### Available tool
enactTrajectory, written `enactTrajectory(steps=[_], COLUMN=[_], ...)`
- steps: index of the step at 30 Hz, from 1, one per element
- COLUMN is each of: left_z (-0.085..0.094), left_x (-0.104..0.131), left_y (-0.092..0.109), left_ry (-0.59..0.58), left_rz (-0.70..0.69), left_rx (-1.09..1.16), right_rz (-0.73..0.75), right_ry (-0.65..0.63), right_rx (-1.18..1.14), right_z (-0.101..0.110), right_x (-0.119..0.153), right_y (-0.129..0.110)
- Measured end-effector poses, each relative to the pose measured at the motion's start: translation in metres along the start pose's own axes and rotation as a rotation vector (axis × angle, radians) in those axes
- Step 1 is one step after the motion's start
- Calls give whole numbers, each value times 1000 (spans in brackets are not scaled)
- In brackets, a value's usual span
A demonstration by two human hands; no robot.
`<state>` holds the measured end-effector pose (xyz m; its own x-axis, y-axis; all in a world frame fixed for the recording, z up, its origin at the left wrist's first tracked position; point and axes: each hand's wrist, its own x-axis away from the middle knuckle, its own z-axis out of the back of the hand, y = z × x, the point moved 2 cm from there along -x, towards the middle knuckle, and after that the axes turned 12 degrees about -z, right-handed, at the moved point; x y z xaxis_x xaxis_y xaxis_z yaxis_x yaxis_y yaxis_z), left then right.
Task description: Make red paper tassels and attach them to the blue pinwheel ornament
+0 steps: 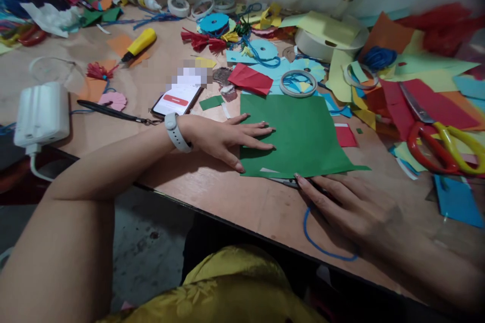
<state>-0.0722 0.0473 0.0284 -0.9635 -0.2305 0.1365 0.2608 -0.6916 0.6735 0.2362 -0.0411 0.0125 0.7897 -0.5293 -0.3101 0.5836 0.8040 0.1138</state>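
Green paper [291, 131] lies on the table in front of me. My left hand [231, 139] rests on its left part, fingers spread and holding nothing. Along the paper's lower edge, my right hand [352, 202] is closed around dark-handled scissors [290, 181], mostly hidden by the fingers and the paper. Their metal part points left, under the lower edge, where a small pale slit shows. A narrow green strip sticks out at the lower right corner. A blue cord [322, 248] curves below my right hand.
Left of the paper are a phone [176, 98], a white charger [42, 113] and a yellow cutter [140, 45]. Red and yellow-handled scissors [435, 146] lie on the right. Tape rolls [298, 83], coloured scraps and tassels crowd the back. The table's front edge [212, 214] runs below.
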Motion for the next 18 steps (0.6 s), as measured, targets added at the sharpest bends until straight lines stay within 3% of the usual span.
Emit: enactTrajectory(steps=[18], left_z=[0], left_x=[-3], left_y=[1], left_ry=[-3], left_rz=[15], left_rx=[-20], right_rz=[-2], right_ry=[37], right_rx=[13], right_z=[-2], right_x=[-8], right_y=[-9])
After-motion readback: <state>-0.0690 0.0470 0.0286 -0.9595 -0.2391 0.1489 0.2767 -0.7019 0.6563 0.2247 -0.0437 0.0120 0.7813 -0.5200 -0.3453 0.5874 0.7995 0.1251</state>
